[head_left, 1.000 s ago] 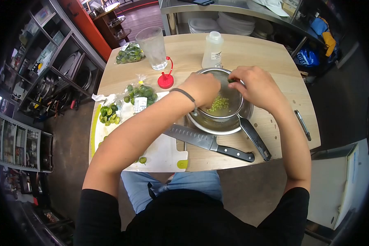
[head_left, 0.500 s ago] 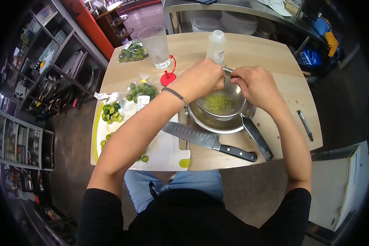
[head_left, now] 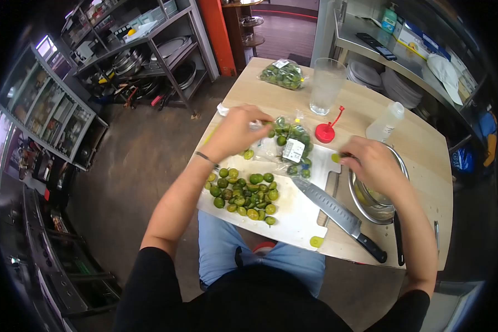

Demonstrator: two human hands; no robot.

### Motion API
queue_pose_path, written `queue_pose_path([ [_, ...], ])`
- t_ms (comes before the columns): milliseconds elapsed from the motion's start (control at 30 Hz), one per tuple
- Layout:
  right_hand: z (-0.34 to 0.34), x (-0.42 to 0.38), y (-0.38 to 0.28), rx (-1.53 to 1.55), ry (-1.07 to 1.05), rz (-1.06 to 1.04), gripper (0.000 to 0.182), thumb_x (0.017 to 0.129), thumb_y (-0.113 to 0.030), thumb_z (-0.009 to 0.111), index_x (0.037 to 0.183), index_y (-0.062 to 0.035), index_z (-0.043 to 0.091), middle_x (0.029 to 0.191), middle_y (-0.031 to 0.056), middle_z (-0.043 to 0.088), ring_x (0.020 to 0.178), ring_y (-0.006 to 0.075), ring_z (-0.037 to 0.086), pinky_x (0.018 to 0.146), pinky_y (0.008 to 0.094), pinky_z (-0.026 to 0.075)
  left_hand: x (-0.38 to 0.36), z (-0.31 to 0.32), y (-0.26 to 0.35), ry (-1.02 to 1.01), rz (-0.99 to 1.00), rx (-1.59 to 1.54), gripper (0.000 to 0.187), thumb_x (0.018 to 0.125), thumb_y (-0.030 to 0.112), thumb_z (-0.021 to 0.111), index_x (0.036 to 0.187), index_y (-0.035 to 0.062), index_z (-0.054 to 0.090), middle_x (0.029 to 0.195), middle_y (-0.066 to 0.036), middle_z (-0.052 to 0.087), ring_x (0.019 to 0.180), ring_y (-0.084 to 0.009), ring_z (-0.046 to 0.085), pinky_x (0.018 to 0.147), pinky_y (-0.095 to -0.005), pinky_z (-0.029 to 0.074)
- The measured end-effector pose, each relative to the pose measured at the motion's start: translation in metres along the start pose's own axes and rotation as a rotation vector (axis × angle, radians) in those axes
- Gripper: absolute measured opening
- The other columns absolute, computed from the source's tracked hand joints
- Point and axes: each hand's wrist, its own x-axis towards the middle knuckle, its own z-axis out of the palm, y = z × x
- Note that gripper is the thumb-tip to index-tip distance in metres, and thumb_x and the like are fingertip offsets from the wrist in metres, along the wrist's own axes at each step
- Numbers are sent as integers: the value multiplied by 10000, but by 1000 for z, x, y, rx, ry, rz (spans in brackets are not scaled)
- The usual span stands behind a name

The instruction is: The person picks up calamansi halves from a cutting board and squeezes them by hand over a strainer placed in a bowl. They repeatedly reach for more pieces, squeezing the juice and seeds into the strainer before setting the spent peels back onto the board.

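My left hand [head_left: 239,131] is above the back left of the white cutting board [head_left: 290,224], beside the bag of green citrus [head_left: 294,145]. Its fingers are closed and blurred; what they hold is too small to name. Cut green citrus pieces [head_left: 246,195] lie in a pile on the board. My right hand [head_left: 373,163] hovers by the board's back right corner, partly over the metal bowl and strainer [head_left: 384,213]. Its fingertips are pinched, with their contents hidden. Between board and bowl lies a large knife [head_left: 337,213], its blade over the board.
Behind the board stand a second citrus bag [head_left: 282,74], a clear pitcher [head_left: 326,87], a red cap [head_left: 325,133] and a translucent bottle [head_left: 385,122]. A pen [head_left: 436,235] lies at the right edge. Metal shelving [head_left: 171,55] rises at the left.
The view has turned left. My hands have parted from above the strainer: the left is now over the board's back left, the right near the bowl's left side.
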Motion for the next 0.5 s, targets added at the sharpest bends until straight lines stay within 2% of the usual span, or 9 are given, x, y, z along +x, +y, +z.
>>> queue_pose_path([
  [33, 9, 20, -12, 18, -16, -54, 162, 824, -98, 686, 969, -28, 663, 924, 131, 657, 860, 335, 635, 762, 430, 499, -9, -14, -12, 4, -44, 65, 175, 793, 133, 720, 940, 41, 745, 848, -127, 707, 813, -253, 658, 768, -352, 522],
  [133, 40, 75, -46, 35, -80, -159, 179, 857, -160, 661, 992, -42, 667, 956, 125, 672, 883, 338, 638, 781, 440, 506, -32, -29, -38, 14, -166, 106, 174, 788, 123, 727, 944, 49, 749, 855, -122, 712, 812, -250, 658, 762, -347, 522],
  [200, 67, 108, -59, 16, -107, -194, 188, 869, -183, 652, 998, -48, 672, 968, 125, 679, 897, 337, 640, 788, 440, 509, -44, -25, -53, 27, -168, 81, 181, 782, 124, 734, 948, 52, 751, 860, -122, 714, 816, -251, 657, 763, -348, 523],
  [300, 94, 140, -68, -8, -172, -162, 214, 874, -201, 649, 1034, -64, 680, 974, 135, 692, 908, 334, 650, 776, 435, 517, -57, -19, -63, 28, -202, 39, 198, 761, 126, 765, 944, 50, 750, 871, -120, 717, 837, -258, 654, 782, -354, 523],
  [367, 99, 146, -74, -59, -246, -62, 230, 872, -197, 652, 1067, -78, 684, 966, 137, 703, 905, 331, 659, 759, 434, 524, -65, -11, -73, 21, -156, 48, 191, 759, 127, 776, 930, 45, 746, 884, -114, 717, 853, -267, 651, 793, -360, 523],
  [500, 73, 130, -80, 2, -317, -38, 246, 864, -206, 659, 1079, -90, 686, 951, 131, 706, 889, 333, 664, 756, 437, 529, -74, -8, -80, 62, -115, 1, 211, 760, 143, 782, 939, 42, 734, 935, -119, 709, 872, -270, 645, 804, -363, 518],
])
